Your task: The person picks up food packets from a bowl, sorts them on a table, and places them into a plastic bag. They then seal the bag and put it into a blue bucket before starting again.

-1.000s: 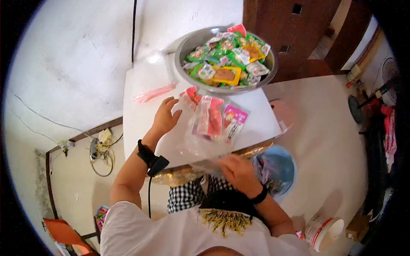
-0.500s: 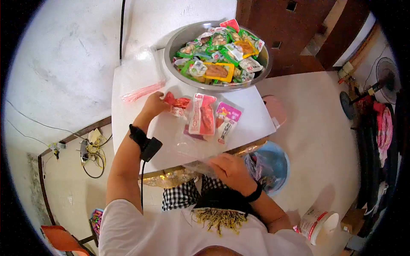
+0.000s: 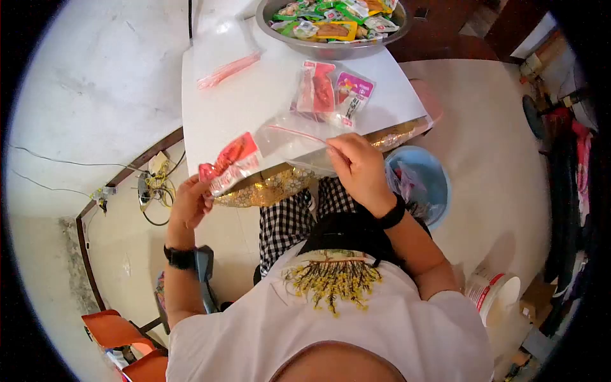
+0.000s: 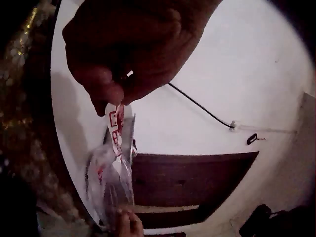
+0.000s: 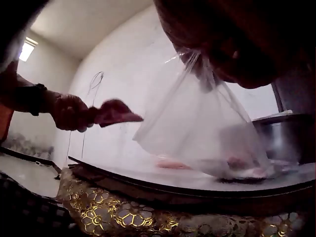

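Note:
My left hand (image 3: 191, 202) pinches one end of a red-and-white snack packet (image 3: 234, 159) at the table's front left. My right hand (image 3: 359, 169) pinches the mouth of a clear zip bag (image 3: 309, 148) that has a red seal strip. In the right wrist view, the bag (image 5: 197, 128) hangs from the fingers in folds down to the tabletop. Toward its far end lie a red packet (image 3: 316, 86) and a purple-and-white packet (image 3: 352, 95), seen through clear plastic. The left wrist view shows the held packet (image 4: 117, 131) overlapping the bag.
A steel basin (image 3: 331, 46) heaped with green and yellow snack packets stands at the back of the white table (image 3: 242, 108). Flat clear bags with red strips (image 3: 229, 69) lie at the back left. A blue bucket (image 3: 439, 184) stands on the floor at the right.
My left hand took hold of the red packet beside the others and brought it to the front left. My right hand has stayed on the bag, whose mouth is now raised.

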Motion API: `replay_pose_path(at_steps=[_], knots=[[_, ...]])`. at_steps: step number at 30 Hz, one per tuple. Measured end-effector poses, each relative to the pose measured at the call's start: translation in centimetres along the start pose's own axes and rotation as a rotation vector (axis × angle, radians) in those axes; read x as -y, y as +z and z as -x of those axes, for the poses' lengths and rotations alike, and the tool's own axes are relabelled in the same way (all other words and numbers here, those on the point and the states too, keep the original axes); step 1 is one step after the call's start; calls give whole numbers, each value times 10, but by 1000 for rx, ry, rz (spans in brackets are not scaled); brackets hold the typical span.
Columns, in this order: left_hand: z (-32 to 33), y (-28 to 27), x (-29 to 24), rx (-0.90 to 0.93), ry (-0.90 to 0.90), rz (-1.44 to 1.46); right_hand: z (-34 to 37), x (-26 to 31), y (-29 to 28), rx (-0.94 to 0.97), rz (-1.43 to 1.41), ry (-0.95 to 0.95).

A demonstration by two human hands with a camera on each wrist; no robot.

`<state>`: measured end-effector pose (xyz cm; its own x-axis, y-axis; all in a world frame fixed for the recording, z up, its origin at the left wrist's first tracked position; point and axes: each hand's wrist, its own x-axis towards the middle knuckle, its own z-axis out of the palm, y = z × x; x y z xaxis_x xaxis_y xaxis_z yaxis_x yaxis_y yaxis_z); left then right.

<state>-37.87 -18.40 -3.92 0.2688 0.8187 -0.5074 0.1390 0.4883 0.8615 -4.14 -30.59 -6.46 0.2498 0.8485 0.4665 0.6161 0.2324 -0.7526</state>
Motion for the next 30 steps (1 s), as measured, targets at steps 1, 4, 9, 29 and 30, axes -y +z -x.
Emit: replay_pose_path(at_steps=[1,4,9,29,30], knots=[[14,8,4,22,-8,9,-1,2,1,-23,-4,-16],[33,40,7,125,-60,-23,-1,7,3,-44,-37,-41],[6,95,14,245,-42,63,0,6,3,-42,2,-86],[-116,239,40,484,558,-133,3,-12,-5,29,10,-113],[-116,239,41,490,535,-122,3,-13,-6,28,14,-114]])
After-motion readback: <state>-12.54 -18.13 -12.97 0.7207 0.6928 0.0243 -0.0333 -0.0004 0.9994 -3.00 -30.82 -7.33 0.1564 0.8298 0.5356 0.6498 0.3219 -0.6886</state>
